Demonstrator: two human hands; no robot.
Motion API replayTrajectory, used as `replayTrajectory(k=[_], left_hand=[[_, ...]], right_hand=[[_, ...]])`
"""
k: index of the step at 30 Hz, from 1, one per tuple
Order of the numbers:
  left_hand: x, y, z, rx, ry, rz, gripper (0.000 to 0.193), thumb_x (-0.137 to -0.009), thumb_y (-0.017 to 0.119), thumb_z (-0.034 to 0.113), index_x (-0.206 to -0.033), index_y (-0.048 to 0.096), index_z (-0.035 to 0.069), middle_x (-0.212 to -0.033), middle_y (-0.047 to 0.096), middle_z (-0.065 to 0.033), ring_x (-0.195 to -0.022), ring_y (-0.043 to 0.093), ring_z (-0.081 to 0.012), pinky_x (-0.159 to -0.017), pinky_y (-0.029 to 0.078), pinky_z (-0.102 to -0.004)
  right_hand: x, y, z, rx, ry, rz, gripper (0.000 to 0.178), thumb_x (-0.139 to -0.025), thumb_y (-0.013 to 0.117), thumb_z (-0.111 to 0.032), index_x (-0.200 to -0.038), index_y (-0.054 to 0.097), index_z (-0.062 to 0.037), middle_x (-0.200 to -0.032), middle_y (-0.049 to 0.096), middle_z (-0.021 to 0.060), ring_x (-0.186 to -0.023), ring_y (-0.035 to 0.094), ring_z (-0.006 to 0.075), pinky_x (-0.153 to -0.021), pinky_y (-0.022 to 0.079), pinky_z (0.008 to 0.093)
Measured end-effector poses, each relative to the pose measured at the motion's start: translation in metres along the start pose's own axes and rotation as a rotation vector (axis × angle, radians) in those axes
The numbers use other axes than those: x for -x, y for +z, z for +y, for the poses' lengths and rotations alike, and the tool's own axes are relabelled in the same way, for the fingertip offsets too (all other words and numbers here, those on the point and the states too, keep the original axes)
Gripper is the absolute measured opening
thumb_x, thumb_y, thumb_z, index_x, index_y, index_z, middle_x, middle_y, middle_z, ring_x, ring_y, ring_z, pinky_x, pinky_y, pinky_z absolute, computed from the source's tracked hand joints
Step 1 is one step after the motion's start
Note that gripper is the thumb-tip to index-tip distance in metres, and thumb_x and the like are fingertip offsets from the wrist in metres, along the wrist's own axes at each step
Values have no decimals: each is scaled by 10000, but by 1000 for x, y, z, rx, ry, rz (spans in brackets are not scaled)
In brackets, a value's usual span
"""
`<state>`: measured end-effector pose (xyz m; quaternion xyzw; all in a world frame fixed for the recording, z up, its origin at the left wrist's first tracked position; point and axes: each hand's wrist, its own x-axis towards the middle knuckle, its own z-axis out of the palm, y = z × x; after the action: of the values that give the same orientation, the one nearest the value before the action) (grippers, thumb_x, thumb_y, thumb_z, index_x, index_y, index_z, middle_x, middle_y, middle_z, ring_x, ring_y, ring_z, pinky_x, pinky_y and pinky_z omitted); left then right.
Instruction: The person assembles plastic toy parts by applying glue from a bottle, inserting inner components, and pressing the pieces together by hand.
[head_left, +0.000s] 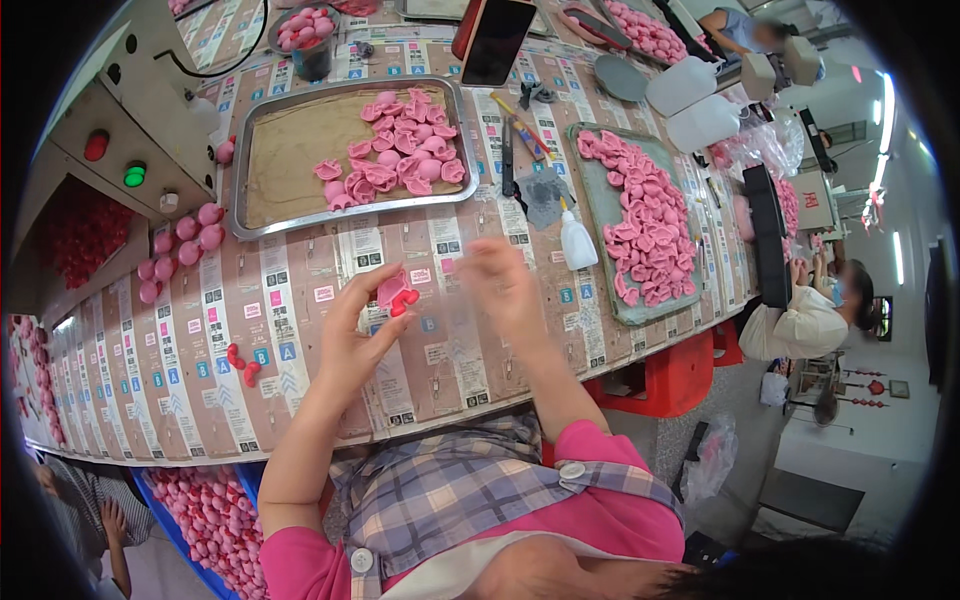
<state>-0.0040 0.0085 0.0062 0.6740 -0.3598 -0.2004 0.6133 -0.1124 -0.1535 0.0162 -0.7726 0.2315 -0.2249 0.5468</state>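
My left hand (356, 325) is above the table, thumb and fingers closed on a small pink hollow shell (392, 288). A glossy red rounded piece (404, 303) sits against the shell near my thumb tip; I cannot tell whether the two are joined. My right hand (505, 295) is just to the right, smeared by motion, so its fingers and anything in them cannot be made out. Two clusters of the same red pieces (243, 366) lie on the table to the left. Beyond my hands, a metal tray (290, 150) holds pink shells (415, 145) and balls.
Right of my hands stands a white squeeze bottle (577, 240), beside a second tray (632, 318) heaped with pink shells. Pink balls (188, 240) line up by a metal machine (150, 120) with buttons. A phone (497, 42) stands at the back. Below the table are a blue crate (160, 500) and red stools (660, 385).
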Motion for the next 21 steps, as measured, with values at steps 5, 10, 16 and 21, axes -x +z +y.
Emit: replayTrajectory(k=[5,10,16,21], left_hand=[[-1,0,1,352,-156,-62,487,-746,597,0,-1207,441,9,-1118,515,-77,-1003,512,-147,-887,391,-281],[-1,-1,3,434,-188,-122,477,-761,545,-29,-1218,415,10,-1121,504,-79,-993,529,-155,-908,381,-282],[2,-3,-5,441,-167,-85,421,-759,592,19,-1134,401,18,-1093,524,-99,-994,514,-140,-861,402,-280],[0,-1,4,394,-165,-99,409,-763,590,18,-1133,416,20,-1052,527,-73,-974,517,-130,-850,409,-272]], right_hand=[[-18,-104,31,813,-141,428,269,-735,630,-200,-924,578,-16,-865,587,124,-828,543,282,-734,419,360],[-11,-113,53,1103,47,328,395,-715,637,-370,-882,585,-16,-828,575,163,-808,525,324,-729,397,414],[-11,-99,54,1148,110,237,413,-707,656,-368,-801,563,23,-764,583,168,-709,536,324,-647,410,402],[-4,-88,22,464,235,280,374,-680,711,-296,-827,532,-2,-768,581,104,-677,556,200,-623,435,290]])
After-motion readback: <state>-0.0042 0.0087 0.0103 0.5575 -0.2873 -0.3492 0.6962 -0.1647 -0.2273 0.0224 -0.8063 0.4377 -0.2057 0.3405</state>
